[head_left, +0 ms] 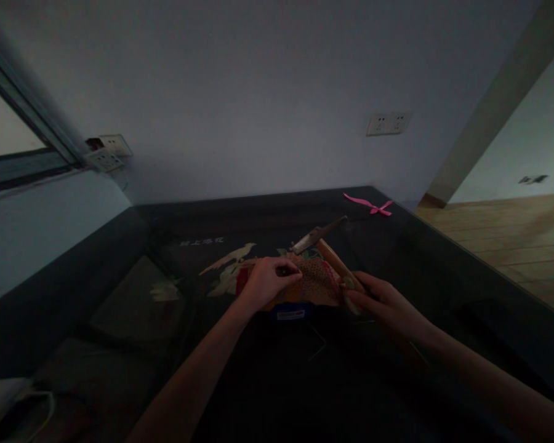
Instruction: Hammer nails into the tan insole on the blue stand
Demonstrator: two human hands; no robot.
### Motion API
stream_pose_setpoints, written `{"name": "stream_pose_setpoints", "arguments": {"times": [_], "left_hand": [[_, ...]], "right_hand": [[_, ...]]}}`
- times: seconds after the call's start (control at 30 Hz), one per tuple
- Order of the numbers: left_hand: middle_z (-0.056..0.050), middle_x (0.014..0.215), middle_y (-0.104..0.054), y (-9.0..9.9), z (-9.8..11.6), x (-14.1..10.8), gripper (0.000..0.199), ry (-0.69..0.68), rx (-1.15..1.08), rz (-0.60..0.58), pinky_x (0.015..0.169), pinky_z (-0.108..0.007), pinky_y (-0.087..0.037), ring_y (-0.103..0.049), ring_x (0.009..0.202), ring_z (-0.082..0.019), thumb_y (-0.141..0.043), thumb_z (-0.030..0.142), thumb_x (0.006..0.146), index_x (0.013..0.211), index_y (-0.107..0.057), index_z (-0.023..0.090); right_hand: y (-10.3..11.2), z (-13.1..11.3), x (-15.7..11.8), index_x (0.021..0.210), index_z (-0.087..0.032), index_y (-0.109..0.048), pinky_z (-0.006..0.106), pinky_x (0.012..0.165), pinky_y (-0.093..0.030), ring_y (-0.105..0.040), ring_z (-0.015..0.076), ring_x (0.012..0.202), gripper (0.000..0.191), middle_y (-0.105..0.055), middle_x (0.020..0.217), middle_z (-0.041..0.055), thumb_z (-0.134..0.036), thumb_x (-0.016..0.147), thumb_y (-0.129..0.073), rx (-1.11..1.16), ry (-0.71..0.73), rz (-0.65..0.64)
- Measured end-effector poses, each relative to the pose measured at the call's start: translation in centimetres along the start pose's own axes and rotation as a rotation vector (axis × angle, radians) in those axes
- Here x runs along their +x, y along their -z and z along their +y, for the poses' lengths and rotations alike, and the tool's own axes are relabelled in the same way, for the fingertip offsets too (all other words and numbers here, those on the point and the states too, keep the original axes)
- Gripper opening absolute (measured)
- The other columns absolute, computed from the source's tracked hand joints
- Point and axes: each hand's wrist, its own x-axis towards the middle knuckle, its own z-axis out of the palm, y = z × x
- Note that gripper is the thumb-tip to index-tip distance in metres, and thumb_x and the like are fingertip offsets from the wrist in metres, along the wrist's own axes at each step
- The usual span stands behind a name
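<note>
My right hand [381, 301] is wrapped around the wooden handle of a hammer [339, 266]. Its long metal head reaches up and to the left, above a tan, dark-speckled item with red edges [318, 280]. My left hand [272, 280] lies over the left part of that item, thumb and index finger brought together in a pinch. Whatever may be between those fingertips is too small or dark to make out. Just below, a dark blue object with a white label [290, 315] sticks out at the near side of the speckled item.
The dark glossy table [268, 212] carries a printed bird and flowers and stands against the wall. A pink ribbon [373, 206] lies at its far right corner. Wall sockets [388, 123] are behind. A white device with a cable [2, 400] is at lower left.
</note>
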Motion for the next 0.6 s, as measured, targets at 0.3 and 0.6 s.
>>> {"name": "stream_pose_setpoints", "arguments": {"times": [0.3,0.6], "left_hand": [[-0.005,0.095,-0.077,0.0,-0.2,0.0,0.008,-0.004,-0.021,-0.034,0.084,-0.036,-0.052,-0.07,0.091,-0.024,-0.07,0.023,0.079,0.085,-0.075,0.02],[-0.004,0.092,-0.076,-0.1,-0.5,0.1,0.011,-0.03,0.014,-0.016,0.082,-0.034,-0.052,-0.07,0.088,-0.023,-0.068,0.026,0.082,0.086,-0.074,0.019]], "right_hand": [[0.2,-0.5,-0.1,0.114,-0.02,-0.065,0.035,0.071,-0.052,-0.064,0.0228,0.086,0.039,-0.07,0.097,0.0061,-0.047,0.088,-0.056,-0.01,0.026,0.033],[0.3,-0.1,-0.1,0.114,-0.018,-0.062,0.034,0.071,-0.051,-0.064,0.0224,0.085,0.038,-0.068,0.097,0.0061,-0.047,0.09,-0.055,-0.024,0.016,0.021]]}}
